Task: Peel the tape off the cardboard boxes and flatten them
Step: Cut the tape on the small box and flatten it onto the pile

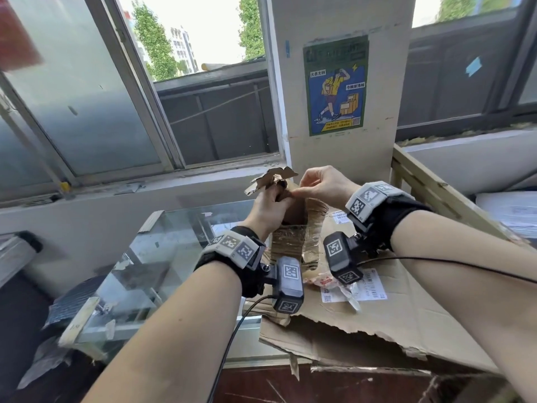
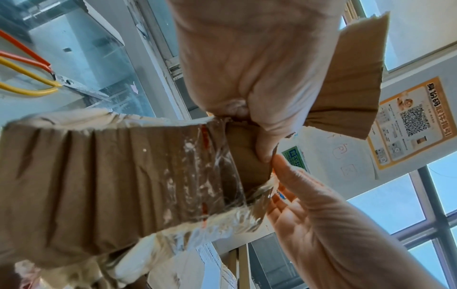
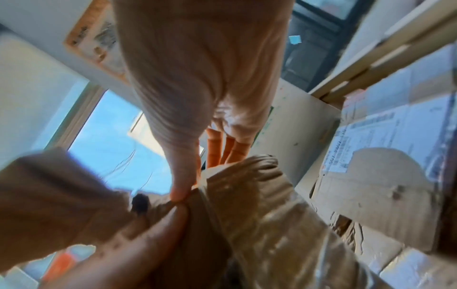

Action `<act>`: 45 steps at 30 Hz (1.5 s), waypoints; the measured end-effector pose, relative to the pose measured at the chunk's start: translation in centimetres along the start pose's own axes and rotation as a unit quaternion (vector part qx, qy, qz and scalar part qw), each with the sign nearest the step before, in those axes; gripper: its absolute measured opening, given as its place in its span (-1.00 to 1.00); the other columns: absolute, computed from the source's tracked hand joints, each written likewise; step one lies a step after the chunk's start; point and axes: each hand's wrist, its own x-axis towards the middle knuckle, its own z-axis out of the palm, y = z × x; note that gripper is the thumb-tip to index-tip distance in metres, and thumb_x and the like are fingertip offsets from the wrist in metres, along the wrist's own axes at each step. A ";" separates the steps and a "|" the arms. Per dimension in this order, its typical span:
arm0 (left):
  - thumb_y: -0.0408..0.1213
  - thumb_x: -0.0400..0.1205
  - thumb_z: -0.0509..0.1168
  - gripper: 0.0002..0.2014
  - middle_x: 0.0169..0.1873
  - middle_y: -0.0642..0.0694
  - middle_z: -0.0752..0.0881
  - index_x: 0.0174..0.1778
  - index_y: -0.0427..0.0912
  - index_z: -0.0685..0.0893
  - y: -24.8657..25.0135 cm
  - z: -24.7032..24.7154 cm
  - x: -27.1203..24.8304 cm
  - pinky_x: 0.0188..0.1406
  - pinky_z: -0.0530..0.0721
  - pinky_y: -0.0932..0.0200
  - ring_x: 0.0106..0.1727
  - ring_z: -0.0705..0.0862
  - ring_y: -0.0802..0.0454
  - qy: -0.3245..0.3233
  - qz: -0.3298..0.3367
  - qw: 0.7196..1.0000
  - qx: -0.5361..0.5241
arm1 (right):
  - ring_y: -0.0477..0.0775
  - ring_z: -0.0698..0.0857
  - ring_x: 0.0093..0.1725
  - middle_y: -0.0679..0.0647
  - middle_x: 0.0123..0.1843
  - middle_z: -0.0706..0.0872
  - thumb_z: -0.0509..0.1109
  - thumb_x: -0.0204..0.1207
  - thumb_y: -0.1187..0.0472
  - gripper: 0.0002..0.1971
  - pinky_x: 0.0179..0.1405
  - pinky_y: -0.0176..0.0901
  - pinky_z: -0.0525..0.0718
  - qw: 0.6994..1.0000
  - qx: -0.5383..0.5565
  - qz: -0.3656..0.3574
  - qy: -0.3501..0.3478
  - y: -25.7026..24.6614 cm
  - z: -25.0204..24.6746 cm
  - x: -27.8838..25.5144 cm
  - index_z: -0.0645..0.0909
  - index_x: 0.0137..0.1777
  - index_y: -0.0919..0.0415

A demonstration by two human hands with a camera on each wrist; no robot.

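Note:
My left hand [image 1: 271, 203] grips the top of a torn, crumpled cardboard piece [image 1: 293, 239] and holds it upright above the table. Wrinkled clear tape [image 2: 222, 176] wraps the cardboard just below that grip. My right hand [image 1: 316, 184] pinches the tape's edge at the cardboard's end, thumb tip [image 3: 180, 191] against my left thumb, the other fingers spread. A ragged flap [image 1: 273, 177] sticks up past the left hand [image 2: 247, 68]. A flattened cardboard sheet [image 1: 392, 315] lies underneath with peeled shipping labels [image 1: 366, 286] on it.
A glass-topped case [image 1: 174, 242] stands at the left below the window sill. Scissors [image 2: 37, 78] with orange and yellow handles lie on it. A pillar with a poster [image 1: 335, 85] rises straight ahead. At the right are a wooden frame [image 1: 430, 187] and stacked white sheets [image 1: 511, 210].

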 end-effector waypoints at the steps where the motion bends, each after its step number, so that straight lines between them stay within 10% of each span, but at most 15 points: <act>1: -0.34 0.62 0.35 -0.81 0.04 -0.23 0.76 0.12 -0.29 0.69 0.0 0.1 0.0 0.26 0.64 -0.15 0.12 0.71 -0.18 0.001 0.002 1.000 0.001 | 0.01 0.59 -0.24 0.15 -0.25 0.67 0.57 0.41 0.24 -0.85 -0.10 -0.14 0.59 0.999 0.038 0.012 0.002 0.2 -0.2 0.0 0.66 -0.21 0.28; 10: -0.32 0.64 0.34 -0.72 0.09 -0.19 0.73 0.26 -0.29 0.65 0.4 0.6 -0.3 0.29 0.63 -0.13 0.14 0.69 -0.13 -0.015 0.006 1.000 0.005 | 0.14 0.72 -0.21 0.25 -0.17 0.70 0.62 0.27 0.45 -0.68 -0.13 -0.05 0.76 0.991 0.100 0.069 0.048 0.3 -1.1 -0.1 0.55 -0.09 0.31; 16: -0.29 0.64 0.34 -0.75 0.08 -0.19 0.74 0.21 -0.28 0.66 0.6 0.7 -0.4 0.21 0.66 -0.09 0.10 0.68 -0.11 -0.008 0.013 1.000 0.022 | 0.03 0.64 -0.23 0.10 -0.30 0.68 0.56 0.42 0.29 -0.88 -0.17 -0.17 0.65 0.996 -0.055 0.057 0.036 -0.9 -1.1 -0.3 0.69 -0.27 0.29; 27: -0.26 0.64 0.33 -0.79 0.09 -0.14 0.74 0.19 -0.14 0.67 1.8 0.4 -0.3 0.28 0.62 -0.13 0.15 0.68 -0.15 0.025 0.005 0.999 0.024 | 0.24 0.60 0.10 0.28 0.13 0.63 0.29 0.61 0.31 -0.88 0.03 -0.03 0.51 0.971 -0.214 -0.006 0.107 -2.1 0.1 -0.3 0.53 0.07 0.36; 41: -0.29 0.64 0.33 -0.79 0.09 -0.15 0.74 0.20 -0.13 0.66 1.9 0.8 -0.9 0.27 0.62 -0.11 0.15 0.68 -0.14 0.015 0.017 1.000 0.012 | 0.19 0.69 0.06 0.26 0.02 0.71 0.38 0.46 0.48 -0.79 0.10 0.09 0.71 0.997 0.019 0.022 0.077 -1.2 -1.5 -1.0 0.57 0.07 0.32; 45: -0.33 0.65 0.33 -0.82 0.02 -0.18 0.74 0.14 -0.24 0.66 2.0 1.2 -1.0 0.24 0.64 -0.15 0.13 0.69 -0.19 0.005 0.026 1.000 0.006 | 0.02 0.58 -0.14 0.19 -0.14 0.70 0.14 0.42 0.59 -0.66 -0.12 -0.21 0.60 0.995 0.075 0.012 0.058 -1.3 -1.7 -1.2 0.64 -0.29 0.21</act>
